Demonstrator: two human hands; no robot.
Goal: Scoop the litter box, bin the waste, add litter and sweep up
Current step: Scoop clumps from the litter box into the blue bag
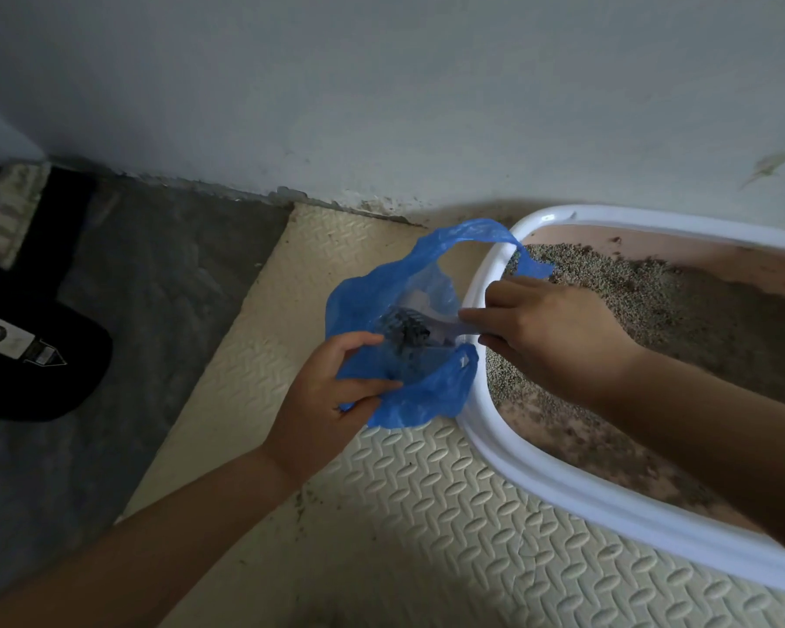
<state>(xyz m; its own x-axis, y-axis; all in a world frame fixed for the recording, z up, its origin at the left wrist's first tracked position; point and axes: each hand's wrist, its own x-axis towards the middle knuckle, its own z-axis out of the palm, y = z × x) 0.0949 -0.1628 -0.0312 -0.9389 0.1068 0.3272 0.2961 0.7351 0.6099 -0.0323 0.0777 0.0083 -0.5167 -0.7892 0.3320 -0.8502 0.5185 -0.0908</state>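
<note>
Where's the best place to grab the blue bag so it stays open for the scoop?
Pinch the near rim of the blue bag from the left, as the left hand does. Its floppy mouth faces up, and the scoop in the right hand enters from the litter box side, so keep that side free.

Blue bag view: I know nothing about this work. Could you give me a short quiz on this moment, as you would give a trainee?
1. True or false: the left hand pinches the rim of the blue bag, keeping it open.
2. Where is the head of the scoop? A in a bucket, B inside the bag, C on a shelf.
3. Which hand's fingers hold the scoop's handle?

Key: 1 true. 2 B. 3 the right hand.
</note>
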